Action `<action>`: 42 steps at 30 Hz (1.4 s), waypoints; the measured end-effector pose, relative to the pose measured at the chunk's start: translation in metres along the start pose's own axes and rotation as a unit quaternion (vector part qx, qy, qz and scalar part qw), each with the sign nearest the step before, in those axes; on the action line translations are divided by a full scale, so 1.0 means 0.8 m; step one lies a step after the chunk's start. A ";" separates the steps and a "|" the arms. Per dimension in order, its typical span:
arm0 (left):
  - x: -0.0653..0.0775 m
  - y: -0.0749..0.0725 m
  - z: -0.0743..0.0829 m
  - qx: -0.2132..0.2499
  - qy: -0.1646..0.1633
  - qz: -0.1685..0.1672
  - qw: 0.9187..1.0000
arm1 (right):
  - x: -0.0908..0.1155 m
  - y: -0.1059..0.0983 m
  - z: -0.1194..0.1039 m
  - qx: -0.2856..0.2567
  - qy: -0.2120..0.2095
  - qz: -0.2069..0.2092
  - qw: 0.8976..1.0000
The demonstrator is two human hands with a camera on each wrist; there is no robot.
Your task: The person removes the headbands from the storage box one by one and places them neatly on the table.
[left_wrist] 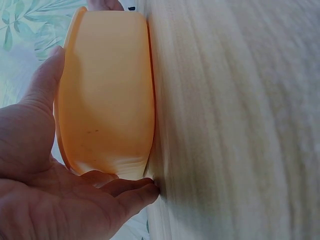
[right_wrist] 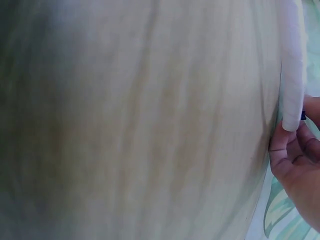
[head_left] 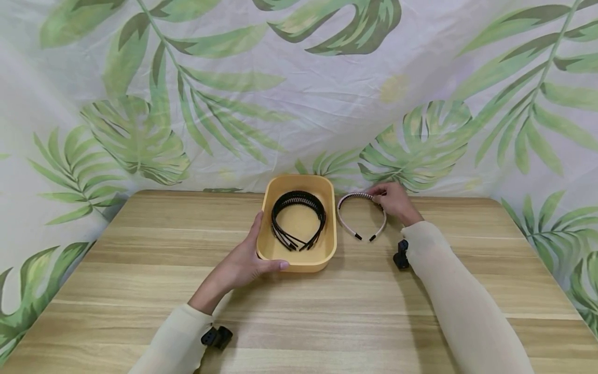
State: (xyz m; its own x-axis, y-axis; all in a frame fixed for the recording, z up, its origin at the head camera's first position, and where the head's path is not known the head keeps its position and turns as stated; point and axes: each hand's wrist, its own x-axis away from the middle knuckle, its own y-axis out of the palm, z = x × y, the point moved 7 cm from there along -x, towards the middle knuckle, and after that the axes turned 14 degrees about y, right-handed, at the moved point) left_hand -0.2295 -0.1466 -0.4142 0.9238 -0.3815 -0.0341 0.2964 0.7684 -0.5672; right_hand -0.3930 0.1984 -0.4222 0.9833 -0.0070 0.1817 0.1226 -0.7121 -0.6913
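A yellow plastic bin [head_left: 329,254] stands on the table with several dark headbands [head_left: 299,197] nested inside it. My left hand [head_left: 245,259] grips the bin's near left corner, thumb along the front and fingers along the left side. The left wrist view shows that hand [left_wrist: 55,185] against the bin's outer wall [left_wrist: 110,90]. To the right of the bin is a pale pink headband [head_left: 343,218] with dark teeth and black tips pointing toward me. At its upper right curve, my right hand [head_left: 394,200] pinches it. In the right wrist view, fingers hold the pale band [right_wrist: 293,65].
The wooden table [head_left: 140,249] ends at a leaf-printed cloth [head_left: 327,124] just behind the bin and the right hand. A small black device [head_left: 217,337] sits on the left wrist, another black device [head_left: 401,254] on the right.
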 end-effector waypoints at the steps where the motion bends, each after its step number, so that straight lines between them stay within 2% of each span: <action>1: 0.000 0.000 0.000 0.001 0.000 0.000 1.000 | 0.000 0.000 0.000 0.000 -0.002 -0.001 1.000; 29: 0.000 0.001 0.004 0.001 0.002 0.002 1.000 | -0.003 0.003 0.001 0.021 0.001 -0.003 1.000; 42: 0.000 0.001 -0.002 -0.003 -0.004 0.001 1.000 | -0.003 0.005 0.000 0.017 0.004 -0.008 1.000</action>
State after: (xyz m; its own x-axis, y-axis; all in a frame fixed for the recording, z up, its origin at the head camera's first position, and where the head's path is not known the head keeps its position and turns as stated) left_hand -0.2294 -0.1467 -0.4162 0.9261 -0.3761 -0.0277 0.2938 0.7657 -0.5722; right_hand -0.3947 0.1952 -0.4256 0.9800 -0.0012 0.1991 0.1436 -0.6886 -0.7108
